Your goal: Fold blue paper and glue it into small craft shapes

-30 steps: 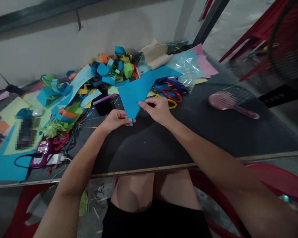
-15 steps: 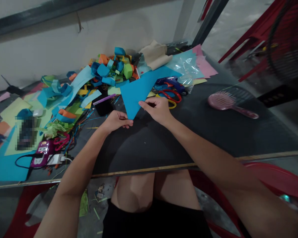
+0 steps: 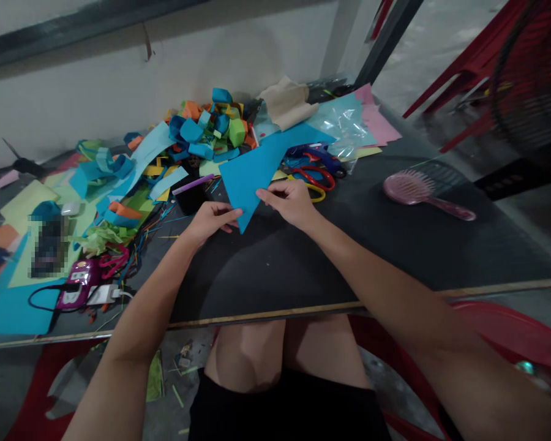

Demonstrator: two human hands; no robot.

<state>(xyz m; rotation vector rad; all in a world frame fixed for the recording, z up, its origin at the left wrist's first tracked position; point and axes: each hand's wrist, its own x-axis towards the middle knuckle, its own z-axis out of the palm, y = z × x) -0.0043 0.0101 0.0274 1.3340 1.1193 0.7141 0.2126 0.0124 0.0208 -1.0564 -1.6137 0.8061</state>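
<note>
Blue, clamped by left fingers (image 3: 235, 214) just above the lower tip of the paper (image 3: 248, 176), by right fingers (image 3: 266, 196) on its right edge.

The right hand (image 3: 289, 201) pinches the right edge of a blue paper sheet (image 3: 252, 174) between thumb and curled index finger. The left hand (image 3: 213, 220) places its thumb at the sheet's left edge, just above the tapered lower tip; the hold of its other fingers is unclear. A purple stick (image 3: 193, 184) rests across a black box (image 3: 191, 202) beyond the left hand. Red and yellow scissor handles (image 3: 332, 182) lie beside the right hand. A pile of folded paper pieces (image 3: 191, 130) sits near the wall. A pink hairbrush (image 3: 404, 187) lies bristles up on the dark tabletop (image 3: 266, 288), at right.
</note>
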